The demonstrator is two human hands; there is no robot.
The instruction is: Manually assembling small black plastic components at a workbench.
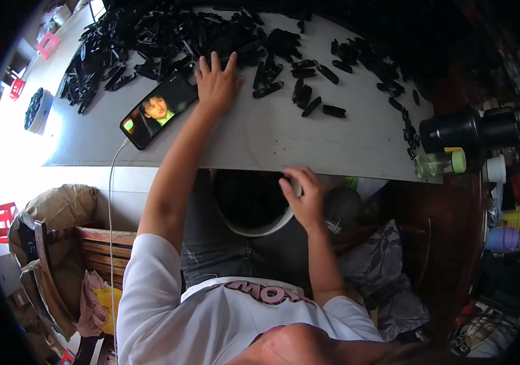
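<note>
Black parts [175,36] under left hand [216,82]

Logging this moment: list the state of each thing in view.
Phone: screen lit, lying flat, cable plugged in.
Left hand: open, fingers spread on the black parts.
Right hand: gripping the bucket rim.
Bucket: open, on the lap.
Bottle: lying on its side, capped.

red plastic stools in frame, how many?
3, all at the left edge: one red stool at top left, a second red stool just below it, a third red stool lower down beside the brown sack. More may be hidden beyond the rim.
</note>
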